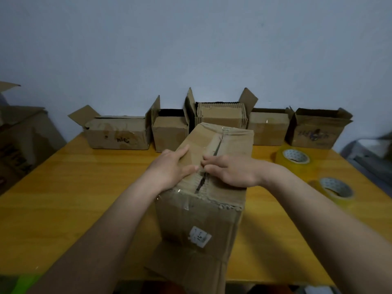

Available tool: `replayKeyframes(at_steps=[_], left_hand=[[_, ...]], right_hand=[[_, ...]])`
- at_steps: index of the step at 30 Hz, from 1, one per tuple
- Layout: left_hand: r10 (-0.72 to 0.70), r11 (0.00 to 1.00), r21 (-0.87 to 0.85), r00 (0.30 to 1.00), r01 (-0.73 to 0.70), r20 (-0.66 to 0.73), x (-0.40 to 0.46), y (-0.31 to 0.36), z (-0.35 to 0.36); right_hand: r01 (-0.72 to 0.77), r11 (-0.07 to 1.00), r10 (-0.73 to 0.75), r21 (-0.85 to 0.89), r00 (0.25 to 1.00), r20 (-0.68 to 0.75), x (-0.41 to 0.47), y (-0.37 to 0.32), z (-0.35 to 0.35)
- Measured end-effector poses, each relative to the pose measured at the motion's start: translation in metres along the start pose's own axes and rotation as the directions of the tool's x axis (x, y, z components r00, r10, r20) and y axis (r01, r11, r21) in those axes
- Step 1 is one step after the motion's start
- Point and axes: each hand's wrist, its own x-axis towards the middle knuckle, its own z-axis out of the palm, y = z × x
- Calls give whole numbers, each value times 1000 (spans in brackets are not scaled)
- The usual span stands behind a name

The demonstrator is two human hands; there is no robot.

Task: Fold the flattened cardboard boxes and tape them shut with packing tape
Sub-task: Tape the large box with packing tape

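Cardboard box [203, 209] stood upright at the near middle of the yellow bench [63, 198], top flaps folded down, a dark gap showing along the seam. Left hand [172, 166] lay flat on the left flap, fingers straight, pressing. Right hand [231, 169] rested on the right flap, fingertips curled at the seam, apparently pinching a flap edge. Two packing tape rolls [296, 156] lay right of the box, untouched. A row of open boxes [118, 134] stood behind it. Judgement: close the gap fully, keep both flaps level, then tape along the seam.
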Motion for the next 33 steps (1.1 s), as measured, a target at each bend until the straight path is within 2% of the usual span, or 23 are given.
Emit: replayKeyframes(at_steps=[2, 4, 8, 11, 15, 18, 22, 26, 28, 33], left_hand=[[-1, 1000, 0, 1000, 1, 3, -1, 1, 0], [11, 1000, -3, 1000, -11, 2, -3, 1, 2], [60, 998, 23, 998, -61, 17, -6, 4, 6], [142, 986, 88, 989, -144, 26, -11, 1, 7], [354, 925, 111, 930, -364, 101, -20, 0, 5], [407, 908, 60, 908, -414, 102, -23, -2, 7], [381, 917, 85, 918, -391, 109, -20, 2, 8], [347, 938, -8, 936, -347, 52, -19, 3, 11], [350, 937, -23, 937, -350, 3, -19, 1, 14], [318, 942, -101, 947, -321, -40, -21, 0, 17]], right_hand=[[67, 994, -71, 88, 997, 40, -20, -8, 3], [78, 991, -84, 106, 995, 50, -27, -10, 4], [-52, 987, 56, -151, 998, 21, 3, 12, -3], [-177, 948, 167, -263, 984, -57, 45, 36, -14], [-285, 925, 238, -253, 950, -202, 86, 68, -31], [-310, 930, 255, -199, 931, -260, 105, 80, -40], [-294, 947, 265, -128, 942, -207, 110, 81, -49], [-285, 922, 242, -263, 953, -181, 97, 65, -32], [-217, 937, 190, -273, 974, -121, 79, 48, -18], [-71, 993, 79, -92, 993, 89, -2, 11, -5]])
